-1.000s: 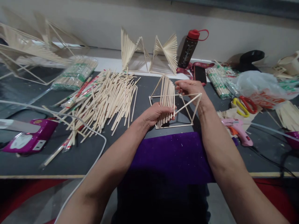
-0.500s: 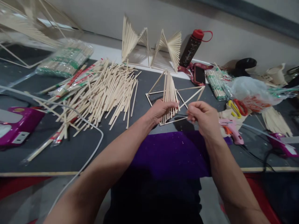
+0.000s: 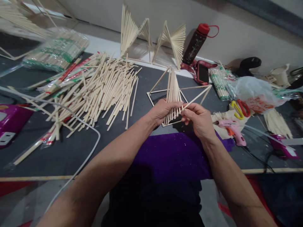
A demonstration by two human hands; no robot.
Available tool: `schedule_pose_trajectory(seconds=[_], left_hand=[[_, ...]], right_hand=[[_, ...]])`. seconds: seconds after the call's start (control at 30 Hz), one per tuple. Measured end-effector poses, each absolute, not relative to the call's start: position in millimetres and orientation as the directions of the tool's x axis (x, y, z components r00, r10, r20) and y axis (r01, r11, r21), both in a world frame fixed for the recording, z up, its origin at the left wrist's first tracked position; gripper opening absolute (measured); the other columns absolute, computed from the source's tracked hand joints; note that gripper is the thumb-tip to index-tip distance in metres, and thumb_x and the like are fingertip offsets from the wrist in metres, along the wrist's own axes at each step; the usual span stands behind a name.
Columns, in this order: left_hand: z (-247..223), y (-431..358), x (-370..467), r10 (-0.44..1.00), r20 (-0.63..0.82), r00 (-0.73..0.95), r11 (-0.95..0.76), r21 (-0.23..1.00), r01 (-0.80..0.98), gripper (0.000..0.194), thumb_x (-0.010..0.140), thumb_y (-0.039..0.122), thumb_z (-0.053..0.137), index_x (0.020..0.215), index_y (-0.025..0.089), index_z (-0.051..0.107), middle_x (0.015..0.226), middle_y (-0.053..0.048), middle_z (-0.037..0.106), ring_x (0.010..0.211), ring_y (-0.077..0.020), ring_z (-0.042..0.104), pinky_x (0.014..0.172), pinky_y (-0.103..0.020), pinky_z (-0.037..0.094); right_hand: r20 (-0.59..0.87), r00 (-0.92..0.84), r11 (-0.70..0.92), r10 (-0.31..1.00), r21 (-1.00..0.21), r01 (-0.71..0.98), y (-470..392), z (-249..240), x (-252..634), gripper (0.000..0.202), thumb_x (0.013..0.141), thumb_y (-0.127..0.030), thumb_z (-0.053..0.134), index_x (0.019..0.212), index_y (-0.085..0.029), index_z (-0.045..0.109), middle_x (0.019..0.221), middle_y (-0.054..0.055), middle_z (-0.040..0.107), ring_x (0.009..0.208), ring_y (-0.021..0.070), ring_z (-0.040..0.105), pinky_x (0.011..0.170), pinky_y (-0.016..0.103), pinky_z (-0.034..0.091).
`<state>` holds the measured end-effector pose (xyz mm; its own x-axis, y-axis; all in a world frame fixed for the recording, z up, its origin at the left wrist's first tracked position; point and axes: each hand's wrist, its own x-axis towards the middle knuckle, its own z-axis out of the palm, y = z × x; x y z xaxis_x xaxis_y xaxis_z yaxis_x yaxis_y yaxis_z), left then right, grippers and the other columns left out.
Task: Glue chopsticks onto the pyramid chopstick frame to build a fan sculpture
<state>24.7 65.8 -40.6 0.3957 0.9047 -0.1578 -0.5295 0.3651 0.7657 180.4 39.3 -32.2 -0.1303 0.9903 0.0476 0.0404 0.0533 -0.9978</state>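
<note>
A structure of thin wooden sticks (image 3: 174, 86) stands in front of me, its sticks fanned closely from a peak down to a lower edge, with triangular frame bars out to both sides. My left hand (image 3: 163, 112) is closed round the lower left of the fan, thumb lying across the sticks. At the fan's lower right corner, my right hand (image 3: 197, 118) has thumb and fingers pinched at the low end of a slanting stick (image 3: 199, 97). The fingertips partly hide that joint. Beneath both wrists lies a purple cloth (image 3: 172, 154).
Left of the structure spreads a pile of loose sticks (image 3: 101, 91), with a wrapped pack (image 3: 56, 50) behind. Two finished-looking stick models (image 3: 132, 34) and a bottle (image 3: 195, 44) stand along the wall. A pink glue gun (image 3: 233, 129) and scissors (image 3: 239, 108) lie right; a white cable (image 3: 94, 138) crosses left.
My right hand has moved left and in to the fan's lower right corner, where its fingers now pinch. My left hand keeps its hold. The view has shifted slightly.
</note>
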Motion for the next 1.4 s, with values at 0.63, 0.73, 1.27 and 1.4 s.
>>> schedule_pose_trajectory(seconds=[0.63, 0.73, 1.27, 1.4], left_hand=[[-39.0, 65.0, 25.5, 0.914, -0.183, 0.363, 0.36, 0.78, -0.511, 0.02, 0.061, 0.02, 0.079, 0.071, 0.009, 0.066, 0.06, -0.004, 0.063, 0.052, -0.0112, 0.057, 0.054, -0.025, 0.046], [-39.3, 65.4, 26.0, 0.917, -0.195, 0.349, 0.361, 0.779, -0.512, 0.02, 0.06, 0.019, 0.079, 0.069, 0.009, 0.065, 0.059, -0.004, 0.062, 0.051, -0.0106, 0.056, 0.053, -0.025, 0.045], [-40.7, 66.1, 25.9, 0.915, -0.172, 0.364, 0.349, 0.789, -0.505, 0.019, 0.061, 0.02, 0.079, 0.07, 0.009, 0.066, 0.061, -0.004, 0.062, 0.053, -0.0107, 0.057, 0.053, -0.025, 0.045], [-40.2, 65.6, 25.8, 0.92, -0.18, 0.348, 0.344, 0.794, -0.5, 0.021, 0.061, 0.02, 0.08, 0.073, 0.009, 0.066, 0.061, -0.003, 0.063, 0.052, -0.0104, 0.056, 0.053, -0.024, 0.044]], right_hand=[[0.079, -0.142, 0.088, 0.987, -0.994, 0.058, 38.7, -32.5, 181.4, 0.019, 0.076, -0.03, 0.069, 0.092, -0.02, 0.067, 0.075, -0.001, 0.067, 0.055, 0.0093, 0.059, 0.046, 0.022, 0.044], [0.091, -0.142, 0.105, 0.986, -0.99, 0.096, 38.0, -32.9, 181.9, 0.02, 0.075, -0.028, 0.07, 0.093, -0.021, 0.067, 0.074, -0.001, 0.066, 0.056, 0.0095, 0.059, 0.046, 0.022, 0.044], [0.129, -0.15, 0.146, 0.98, -0.983, 0.109, 37.3, -34.1, 183.1, 0.019, 0.078, -0.03, 0.069, 0.094, -0.021, 0.067, 0.077, -0.001, 0.067, 0.057, 0.0091, 0.06, 0.048, 0.022, 0.045], [0.128, -0.153, 0.143, 0.98, -0.985, 0.095, 37.9, -34.1, 183.4, 0.021, 0.077, -0.03, 0.069, 0.095, -0.021, 0.067, 0.076, -0.001, 0.067, 0.057, 0.0092, 0.06, 0.048, 0.022, 0.045]])
